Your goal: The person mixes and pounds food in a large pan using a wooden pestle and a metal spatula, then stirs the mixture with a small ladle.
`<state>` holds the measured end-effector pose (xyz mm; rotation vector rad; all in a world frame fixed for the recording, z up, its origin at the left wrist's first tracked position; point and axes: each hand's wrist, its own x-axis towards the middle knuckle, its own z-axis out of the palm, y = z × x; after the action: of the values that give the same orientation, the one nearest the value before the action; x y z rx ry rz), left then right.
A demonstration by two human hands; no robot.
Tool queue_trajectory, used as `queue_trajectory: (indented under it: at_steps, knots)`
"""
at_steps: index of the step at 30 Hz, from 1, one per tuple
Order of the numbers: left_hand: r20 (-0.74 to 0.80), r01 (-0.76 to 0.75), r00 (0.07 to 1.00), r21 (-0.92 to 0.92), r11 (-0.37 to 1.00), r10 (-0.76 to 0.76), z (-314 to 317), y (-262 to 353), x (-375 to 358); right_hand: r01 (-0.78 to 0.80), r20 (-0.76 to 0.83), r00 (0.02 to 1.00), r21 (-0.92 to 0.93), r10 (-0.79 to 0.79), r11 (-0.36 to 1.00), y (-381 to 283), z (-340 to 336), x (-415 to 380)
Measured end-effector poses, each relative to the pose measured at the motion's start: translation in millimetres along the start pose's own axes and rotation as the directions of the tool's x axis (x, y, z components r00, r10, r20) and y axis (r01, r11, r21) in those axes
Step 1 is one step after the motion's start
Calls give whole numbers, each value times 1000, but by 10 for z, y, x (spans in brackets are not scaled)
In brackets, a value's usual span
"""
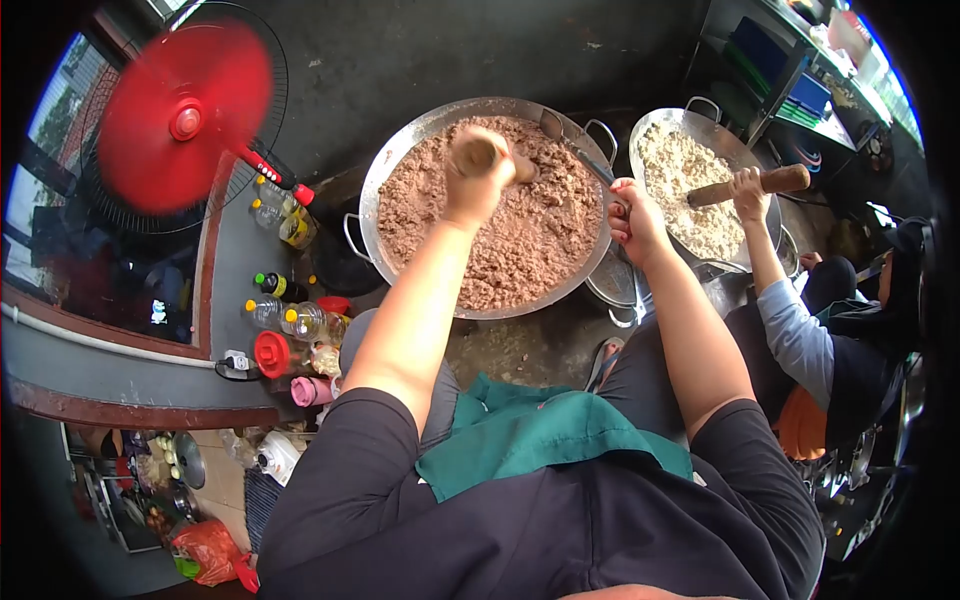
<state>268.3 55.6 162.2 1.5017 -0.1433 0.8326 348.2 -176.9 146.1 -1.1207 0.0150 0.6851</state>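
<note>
My left hand (478, 195) is wrapped round a thick wooden pestle (477, 152), held over a large metal wok (368, 205). Brown, crumbly minced mixture (545, 235) fills this wok, and the pestle's lower end reaches into it. At the wok's right rim, my right hand (638, 222) is closed on the handle of a long-handled metal ladle (585, 155). The ladle's rounded head lies at the back edge of the mixture. Some motion blur softens my left hand and the pestle.
Right of me, another person's hand (750, 195) grips a wooden pestle (788, 179) over a smaller wok (640, 125) of pale crumbly food (690, 165). A red fan (186, 120) spins at left, above several bottles (265, 312). A lidded pot (612, 280) sits between the woks.
</note>
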Motion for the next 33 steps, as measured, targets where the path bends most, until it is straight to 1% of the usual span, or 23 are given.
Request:
queue_trajectory:
  at_steps: [1, 2, 4, 6, 7, 8, 10, 12, 13, 14, 15, 18, 19, 20, 21, 22, 23, 24, 26, 29, 30, 32, 33]
  knots:
    - [94, -71, 993, 29, 997, 68, -56, -281, -111, 3, 0, 1000, -5, -3, 1000, 9, -3, 2]
    - [70, -41, 997, 47, 998, 37, 14, -224, -167, 3, 3, 1000, -7, -3, 1000, 2, -13, 3]
    - [-6, -112, 994, 113, 987, 113, 119, -25, -79, -5, 13, 1000, -9, 6, 1000, 7, -28, 13]
    - [-68, -121, 990, 63, 991, 125, 133, 269, 70, -4, 11, 1000, -11, 4, 1000, -34, -8, 29]
    - [-79, -63, 995, -50, 997, 59, 146, 457, 116, -10, 4, 1000, -7, 10, 1000, -24, -16, 10]
    - [-65, -139, 988, 3, 990, 139, 138, 601, 172, -19, -2, 1000, -3, 19, 1000, -1, -27, -8]
    - [-12, -165, 986, 59, 984, 166, 23, 475, 215, -17, 11, 1000, -25, 17, 1000, 37, -50, 22]
    - [3, -171, 985, 97, 980, 172, -133, -46, 136, 2, 8, 1000, -64, -2, 998, 34, -50, 36]
    - [37, -86, 996, 100, 991, 82, -194, -222, 39, -4, 10, 1000, -66, 4, 998, 29, -32, 17]
    - [3, -88, 996, 161, 983, 89, -210, -324, -32, -9, 9, 1000, -70, 9, 998, 34, -27, 13]
    - [-24, -103, 994, 142, 985, 107, -157, -308, -6, -15, 17, 1000, -73, 16, 997, 32, -31, 11]
    - [-46, -111, 992, 77, 991, 115, 26, 128, 124, -24, 36, 999, -81, 27, 996, 39, -55, 39]
    - [12, -137, 991, 37, 990, 137, 39, 301, 193, -27, 38, 999, -80, 30, 996, 53, -71, 39]
    - [57, -136, 989, 44, 990, 133, 56, 522, 241, -31, 28, 999, -90, 33, 996, 59, -76, 21]
    - [71, -131, 989, 31, 991, 128, 63, 666, 253, -32, 20, 999, -99, 34, 995, 39, -61, -1]
    - [85, -134, 988, 17, 991, 132, 60, 745, 273, -26, 17, 999, -110, 28, 994, 11, -43, 2]
    - [82, -166, 983, 16, 986, 164, 15, 611, 281, -33, 29, 999, -97, 36, 995, 18, -66, 25]
    - [76, -142, 987, 12, 990, 140, -78, 334, 269, -32, 26, 999, -103, 35, 994, 41, -67, 34]
    - [56, -177, 984, 118, 977, 172, -256, -221, 168, -22, 19, 1000, -121, 25, 992, 50, -73, 42]
    - [-162, -48, 985, 105, 993, 65, -266, -312, 96, -35, 33, 999, -122, 39, 992, 46, -71, 24]
    - [-207, -37, 977, 35, 999, 44, -218, -200, 145, -38, 33, 999, -122, 43, 992, 47, -73, 26]
    - [-182, -100, 979, -27, 995, 93, -84, 251, 247, -36, 33, 999, -123, 40, 992, 18, -69, 10]
    - [-144, -115, 983, -8, 993, 113, -51, 412, 286, -42, 25, 999, -126, 46, 991, 11, -70, 8]
